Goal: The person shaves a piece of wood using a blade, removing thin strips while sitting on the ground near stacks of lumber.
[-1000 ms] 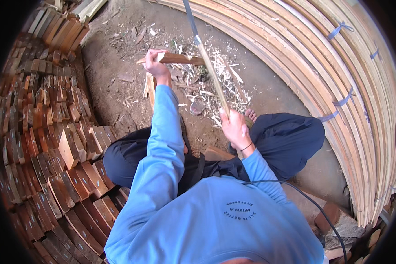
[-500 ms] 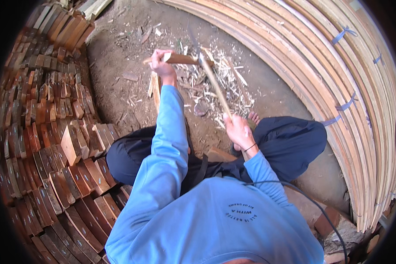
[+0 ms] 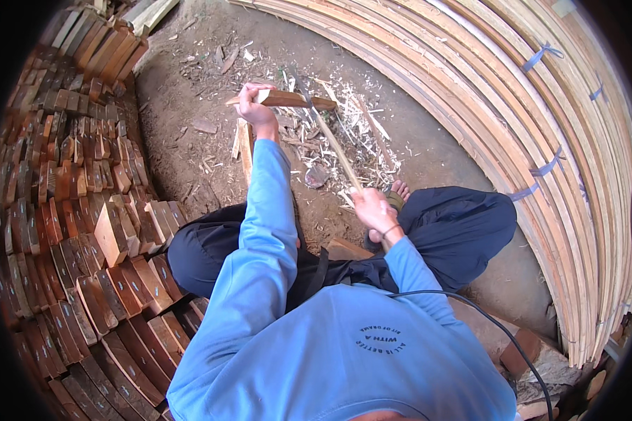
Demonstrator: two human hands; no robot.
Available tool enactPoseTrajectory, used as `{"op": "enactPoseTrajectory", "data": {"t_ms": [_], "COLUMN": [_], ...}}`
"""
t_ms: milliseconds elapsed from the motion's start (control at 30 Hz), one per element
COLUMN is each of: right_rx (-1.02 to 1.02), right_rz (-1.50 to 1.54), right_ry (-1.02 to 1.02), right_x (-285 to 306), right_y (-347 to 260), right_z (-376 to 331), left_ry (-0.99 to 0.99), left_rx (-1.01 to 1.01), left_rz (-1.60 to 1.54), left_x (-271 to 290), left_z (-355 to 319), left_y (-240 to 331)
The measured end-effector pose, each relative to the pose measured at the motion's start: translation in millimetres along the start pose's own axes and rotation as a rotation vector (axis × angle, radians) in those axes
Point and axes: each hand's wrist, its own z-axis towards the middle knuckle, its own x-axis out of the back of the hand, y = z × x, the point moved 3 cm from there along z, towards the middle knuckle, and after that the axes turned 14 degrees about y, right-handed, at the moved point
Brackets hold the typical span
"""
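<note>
Your L hand (image 3: 256, 111) clamped wood pc (image 3: 284, 98) at L end, R hand (image 3: 376, 212) wrapped tool handle (image 3: 340, 158); wood pc looked stiff, prob light, best held there

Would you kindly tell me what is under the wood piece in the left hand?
Shavings and soil show around the wood piece; whatever lies directly beneath it is covered.

Left hand (image 3: 255, 110) on wooden piece (image 3: 286, 99), right hand (image 3: 374, 212) round long-handled bladed tool (image 3: 336, 149), apparently against the piece.
</note>
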Motion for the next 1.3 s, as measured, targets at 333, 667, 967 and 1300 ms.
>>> {"op": "enactPoseTrajectory", "data": {"t_ms": [333,667,967,1300], "right_rx": [0.040,0.064,0.100,0.102], "right_rz": [-0.026,0.105,0.016,0.085], "right_ry": [0.034,0.036,0.096,0.153], "right_x": [5.9,16.3,5.5,15.5], "right_y": [-5.6,-23.9,-12.8,-18.4], "right_z": [-4.5,0.8,-1.1,-13.3], "left_ry": [-0.016,0.034,0.013,0.008], "left_rx": [-0.050,-0.053,-0.042,0.023], "left_rz": [0.058,0.041,0.040,0.020], "left_x": [0.5,8.1,-1.4,6.0], "left_z": [1.1,5.1,0.6,-2.4], "left_y": [2.5,-0.8,3.6,-2.4]}}
